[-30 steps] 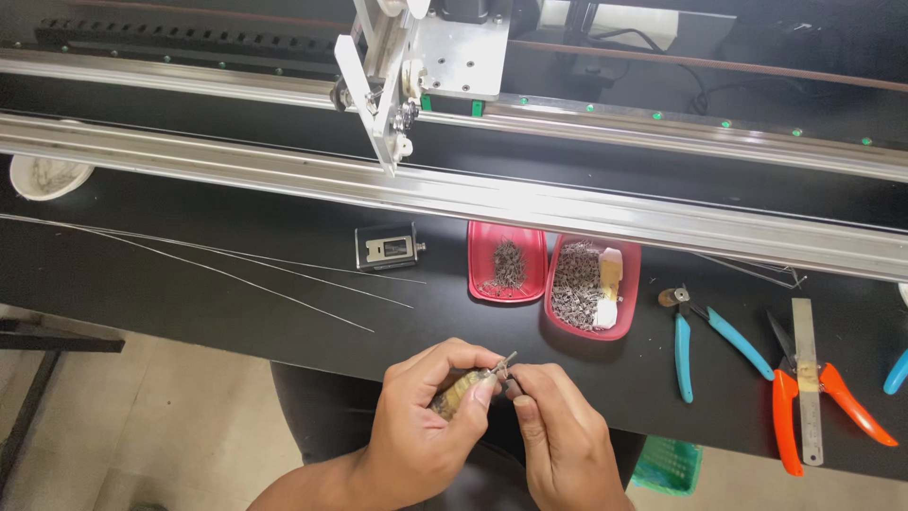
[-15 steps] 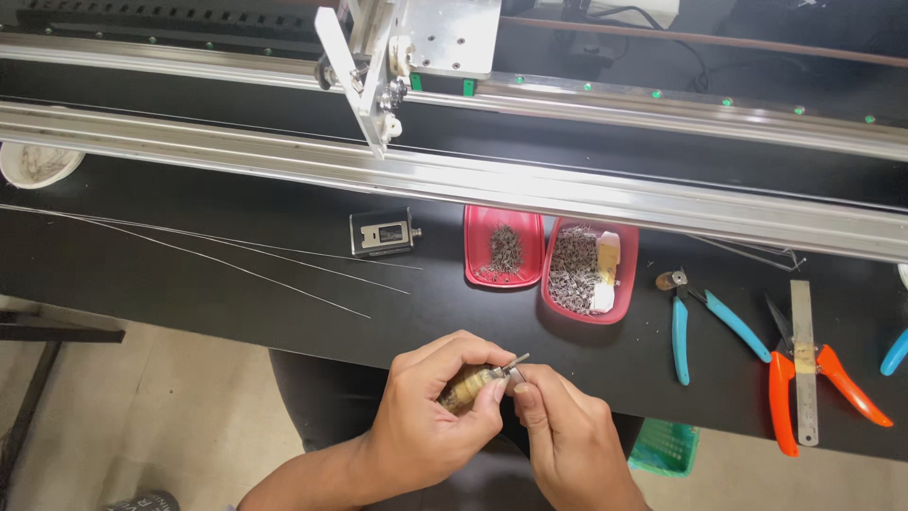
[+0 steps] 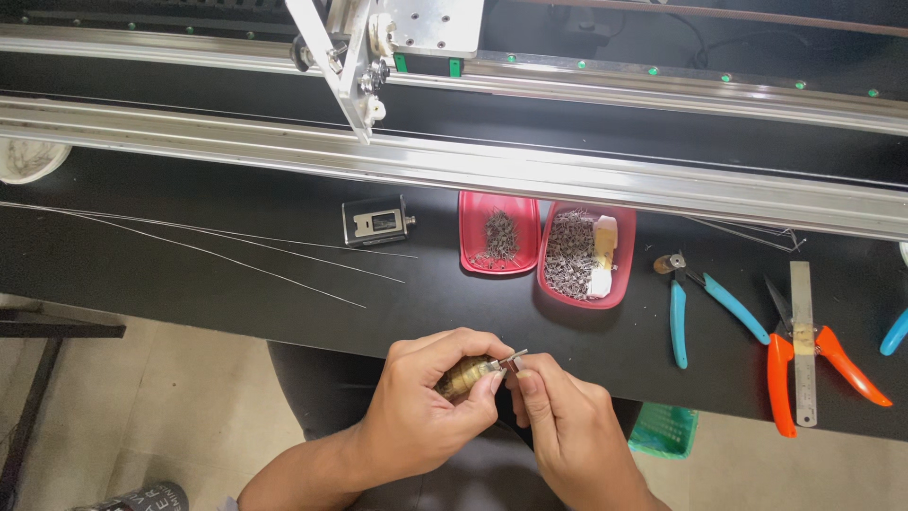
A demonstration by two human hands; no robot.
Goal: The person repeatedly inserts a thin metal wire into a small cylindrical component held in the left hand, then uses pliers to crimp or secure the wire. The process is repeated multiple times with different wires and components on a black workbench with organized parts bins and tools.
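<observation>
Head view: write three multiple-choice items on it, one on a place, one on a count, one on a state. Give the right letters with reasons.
1. Where do the blue-handled pliers lie?
A. right of the red trays
B. left of the thin wires
C. in a tray

2. How many red trays stand on the black bench?
A. one
B. two
C. four

3. What is the left hand doing?
A. lying flat on the bench
B. gripping a small brass-coloured part
C. holding the scissors

Answers: 1 A, the pliers lie just past the right tray. 2 B, two trays sit side by side. 3 B, its fingers wrap the part, while the right hand pinches its metal tip.
</observation>
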